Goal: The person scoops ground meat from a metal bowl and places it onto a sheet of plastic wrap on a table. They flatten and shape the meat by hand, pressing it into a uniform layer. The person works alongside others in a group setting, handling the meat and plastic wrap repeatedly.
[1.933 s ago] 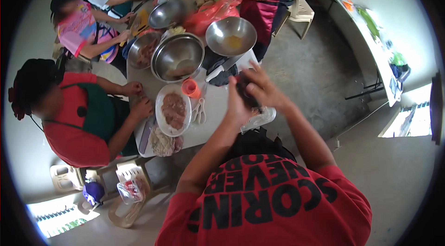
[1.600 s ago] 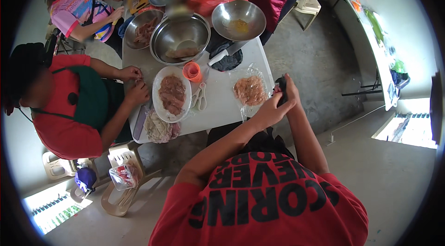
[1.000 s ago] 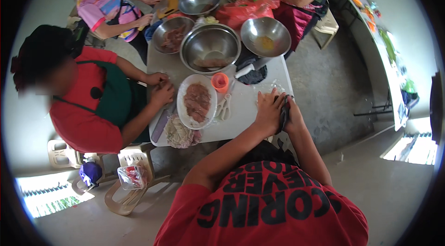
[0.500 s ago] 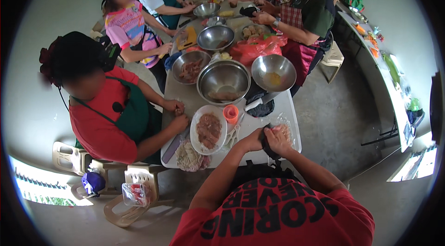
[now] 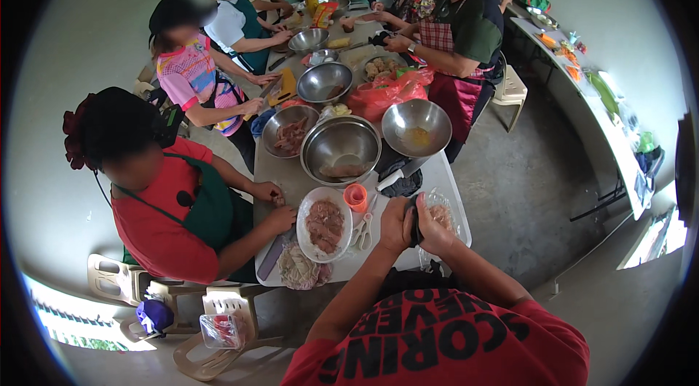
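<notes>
Over the near right end of the white table, my left hand (image 5: pixel 396 226) and my right hand (image 5: pixel 435 229) come together around a small black object (image 5: pixel 416 223). Both hands are closed on it; its kind cannot be made out, as fingers cover most of it. Just beyond my right hand lies clear plastic with pale pinkish food (image 5: pixel 444 213) on it. Left of my left hand are white-handled scissors (image 5: pixel 362 232), an orange plastic cup (image 5: pixel 355 197) and a white oval dish (image 5: pixel 310 246) of raw sliced meat (image 5: pixel 324 226).
Beyond stand a large steel bowl (image 5: pixel 313 140), another with yellow liquid (image 5: pixel 429 118), and a white-handled knife (image 5: pixel 403 173) on black plastic. A crumpled cloth (image 5: pixel 300 267) lies at the near edge. A co-worker in a green apron (image 5: pixel 207 204) sits at left; others line the table.
The view has shifted, so the table sits lower and slightly left. My hands stay together and have turned the black object more upright; less of it shows now.
</notes>
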Demonstrator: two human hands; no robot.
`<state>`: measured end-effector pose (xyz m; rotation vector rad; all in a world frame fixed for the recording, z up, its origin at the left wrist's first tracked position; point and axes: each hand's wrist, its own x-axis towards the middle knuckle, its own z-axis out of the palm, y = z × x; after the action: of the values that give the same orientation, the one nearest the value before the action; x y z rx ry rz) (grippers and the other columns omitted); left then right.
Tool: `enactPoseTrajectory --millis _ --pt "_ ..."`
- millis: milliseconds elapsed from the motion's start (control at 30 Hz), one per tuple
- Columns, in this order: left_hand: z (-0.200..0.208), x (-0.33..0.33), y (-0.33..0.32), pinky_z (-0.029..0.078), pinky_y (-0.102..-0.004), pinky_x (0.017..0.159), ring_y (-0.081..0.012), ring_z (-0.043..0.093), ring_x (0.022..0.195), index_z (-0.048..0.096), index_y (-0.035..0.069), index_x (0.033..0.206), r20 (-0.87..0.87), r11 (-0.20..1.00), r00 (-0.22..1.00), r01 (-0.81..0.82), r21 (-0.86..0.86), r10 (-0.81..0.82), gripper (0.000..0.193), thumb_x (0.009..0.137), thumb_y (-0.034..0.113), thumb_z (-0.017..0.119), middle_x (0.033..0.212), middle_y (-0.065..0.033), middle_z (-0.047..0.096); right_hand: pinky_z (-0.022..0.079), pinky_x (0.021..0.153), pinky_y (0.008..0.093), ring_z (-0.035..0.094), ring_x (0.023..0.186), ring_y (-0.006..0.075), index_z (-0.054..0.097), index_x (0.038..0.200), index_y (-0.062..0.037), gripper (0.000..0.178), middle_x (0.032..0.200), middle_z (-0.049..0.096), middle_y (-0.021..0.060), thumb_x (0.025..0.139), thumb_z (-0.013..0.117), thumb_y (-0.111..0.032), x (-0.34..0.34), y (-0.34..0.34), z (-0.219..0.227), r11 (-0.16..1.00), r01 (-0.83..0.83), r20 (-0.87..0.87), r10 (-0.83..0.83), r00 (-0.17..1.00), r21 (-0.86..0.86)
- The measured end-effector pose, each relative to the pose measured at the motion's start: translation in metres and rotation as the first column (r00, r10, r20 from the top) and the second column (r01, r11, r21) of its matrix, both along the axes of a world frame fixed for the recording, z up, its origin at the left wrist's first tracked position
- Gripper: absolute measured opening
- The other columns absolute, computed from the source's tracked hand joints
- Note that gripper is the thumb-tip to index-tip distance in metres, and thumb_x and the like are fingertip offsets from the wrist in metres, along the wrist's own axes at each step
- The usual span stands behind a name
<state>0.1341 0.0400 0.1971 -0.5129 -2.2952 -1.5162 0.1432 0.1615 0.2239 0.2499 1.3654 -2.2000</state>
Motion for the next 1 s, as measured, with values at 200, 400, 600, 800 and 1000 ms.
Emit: enactPoseTrajectory --millis 200,400,600,800,1000 --pt "-0.059 -0.013 -0.003 0.048 -0.0409 0.066 -0.0398 0.063 0.073 0.063 -0.005 0.092 -0.021 0.997 0.997 -0.073 0.012 0.073 0.035 0.095 0.029 0.051 0.081 -0.0244 0.064 0.048 0.080 0.0301 0.058 0.083 0.0155 0.054 0.118 0.0050 0.064 0.100 0.064 0.0100 0.105 0.032 -0.054 0.017 -0.005 -0.036 0.768 -0.100 -0.349 0.398 0.848 0.632" --pt "-0.099 -0.027 -0.034 0.051 -0.0328 0.069 -0.0195 0.064 0.078 0.063 0.007 0.105 0.444 0.416 0.711 -0.230 0.880 -0.545 0.028 0.100 0.032 0.051 0.093 -0.0053 0.068 0.042 0.103 0.0380 0.059 0.120 0.0356 0.035 0.145 0.0111 0.075 0.126 0.058 0.0315 0.101 0.049 -0.047 0.027 -0.026 -0.007 0.779 0.228 -0.704 0.346 0.620 0.584" --pt "-0.100 -0.018 -0.017 0.054 -0.0356 0.078 -0.0220 0.066 0.088 0.062 0.009 0.111 0.484 0.353 0.502 -0.337 0.873 -0.717 0.033 0.103 0.036 0.046 0.097 -0.0064 0.066 0.029 0.115 0.0402 0.038 0.140 0.0388 0.025 0.147 0.0142 0.081 0.146 0.039 0.0348 0.101 0.047 -0.049 0.007 -0.050 -0.049 0.789 0.192 -0.526 0.188 0.829 0.584" --pt "-0.152 0.002 -0.047 0.051 -0.0372 0.068 -0.0203 0.067 0.077 0.062 0.002 0.111 0.759 0.850 0.582 -0.205 0.485 -0.292 0.041 0.102 0.039 0.047 0.086 -0.0107 0.067 0.051 0.084 0.0479 0.065 0.097 0.0470 0.052 0.125 0.0122 0.070 0.100 0.065 0.0340 0.093 0.058 -0.049 0.012 -0.052 -0.043 0.570 0.108 -0.378 0.379 0.845 0.814" --pt "-0.067 -0.004 -0.035 0.051 -0.0472 0.076 -0.0424 0.066 0.089 0.058 -0.003 0.109 0.672 0.944 0.735 0.158 -0.289 0.083 0.041 0.094 0.035 0.057 0.096 -0.0243 0.068 0.055 0.072 0.0400 0.071 0.084 0.0337 0.065 0.111 0.0031 0.036 0.090 0.070 0.0214 0.091 0.065 -0.027 0.034 -0.022 -0.064 0.575 0.320 -0.407 0.025 0.913 0.753"
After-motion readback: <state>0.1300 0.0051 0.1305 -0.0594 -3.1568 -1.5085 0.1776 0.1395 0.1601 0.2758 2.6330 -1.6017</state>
